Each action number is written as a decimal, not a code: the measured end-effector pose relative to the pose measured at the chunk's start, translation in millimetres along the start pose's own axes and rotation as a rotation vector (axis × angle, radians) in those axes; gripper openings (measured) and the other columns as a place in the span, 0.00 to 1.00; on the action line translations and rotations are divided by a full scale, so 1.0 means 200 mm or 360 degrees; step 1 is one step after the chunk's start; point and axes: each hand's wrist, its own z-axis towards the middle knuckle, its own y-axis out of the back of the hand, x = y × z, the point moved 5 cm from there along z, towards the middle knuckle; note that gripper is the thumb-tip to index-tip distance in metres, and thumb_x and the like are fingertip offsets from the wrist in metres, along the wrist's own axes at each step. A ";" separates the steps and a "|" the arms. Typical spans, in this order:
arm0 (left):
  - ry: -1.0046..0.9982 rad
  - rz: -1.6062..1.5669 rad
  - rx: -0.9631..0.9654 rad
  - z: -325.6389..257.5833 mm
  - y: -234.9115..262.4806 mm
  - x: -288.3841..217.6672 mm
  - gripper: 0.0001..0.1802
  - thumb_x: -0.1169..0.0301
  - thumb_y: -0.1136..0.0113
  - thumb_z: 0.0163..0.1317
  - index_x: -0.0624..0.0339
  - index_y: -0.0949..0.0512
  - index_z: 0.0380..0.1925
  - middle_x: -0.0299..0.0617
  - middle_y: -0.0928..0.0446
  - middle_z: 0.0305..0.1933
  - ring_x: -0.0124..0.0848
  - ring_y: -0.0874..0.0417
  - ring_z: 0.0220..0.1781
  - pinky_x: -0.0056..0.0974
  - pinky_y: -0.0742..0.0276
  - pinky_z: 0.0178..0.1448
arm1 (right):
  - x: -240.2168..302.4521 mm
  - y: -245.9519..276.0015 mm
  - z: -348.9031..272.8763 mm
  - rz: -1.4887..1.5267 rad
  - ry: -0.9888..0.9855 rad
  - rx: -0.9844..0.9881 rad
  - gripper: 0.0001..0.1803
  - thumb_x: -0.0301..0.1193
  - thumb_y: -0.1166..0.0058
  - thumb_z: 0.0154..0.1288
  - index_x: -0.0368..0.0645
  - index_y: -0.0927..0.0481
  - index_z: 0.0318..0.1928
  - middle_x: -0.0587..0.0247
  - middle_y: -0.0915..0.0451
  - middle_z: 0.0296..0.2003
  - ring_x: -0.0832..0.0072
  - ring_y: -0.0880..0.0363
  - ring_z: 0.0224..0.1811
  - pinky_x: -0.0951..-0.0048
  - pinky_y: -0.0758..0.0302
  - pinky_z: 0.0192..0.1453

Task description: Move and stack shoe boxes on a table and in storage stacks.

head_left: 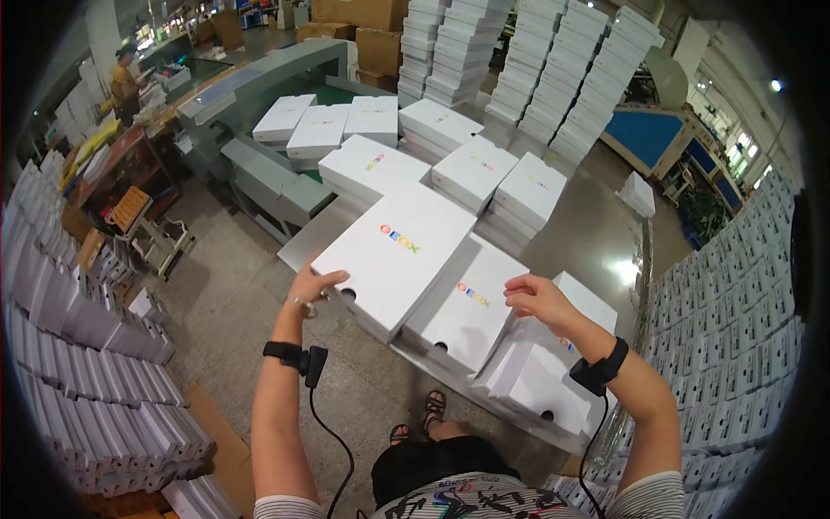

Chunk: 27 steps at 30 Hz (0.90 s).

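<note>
In front of me, a large white shoebox with multicoloured print on its lid sits at the left of the table edge, higher than its neighbours. My left hand grips its near left corner, the thumb on the lid and the fingers along the side. Over a second white shoebox, my right hand hovers near the lid's right edge. Its fingers are loosely bent and apart, with nothing between them. A third white shoebox lies partly under my right forearm. Each of these boxes has a dark round hole in its near side.
Several more white boxes rest farther back on the metal table. A grey conveyor machine stands at the back left, carrying boxes. Tall box stacks rise behind; others line both sides. A wooden-seated stool is at left.
</note>
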 end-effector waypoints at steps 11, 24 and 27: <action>-0.0192 -0.1088 -0.0050 -0.07 -0.10 0.25 0.25 0.72 0.43 0.40 0.68 0.31 0.43 0.46 0.26 0.40 0.38 0.22 0.39 0.42 0.26 0.46 | -0.13 0.42 0.51 -0.0070 0.0024 -0.0068 0.19 0.30 0.44 0.49 0.35 0.28 0.43 0.63 0.26 0.34 0.77 0.28 0.35 0.76 0.27 0.35; -0.0551 -0.1194 -0.0943 -0.06 0.82 0.23 0.23 0.65 0.45 0.40 0.66 0.29 0.39 0.43 0.26 0.38 0.36 0.24 0.39 0.39 0.28 0.46 | -0.18 0.39 1.11 -0.0524 0.0131 -0.0143 0.13 0.29 0.47 0.49 0.37 0.26 0.36 0.65 0.25 0.27 0.79 0.28 0.28 0.76 0.30 0.32; -0.0683 -0.0751 -0.0791 0.17 0.96 0.24 0.21 0.74 0.43 0.37 0.66 0.30 0.36 0.41 0.25 0.34 0.33 0.23 0.35 0.36 0.27 0.42 | -0.18 0.30 1.18 -0.0606 0.0113 -0.0175 0.13 0.29 0.47 0.48 0.36 0.26 0.36 0.63 0.24 0.28 0.77 0.27 0.30 0.76 0.29 0.35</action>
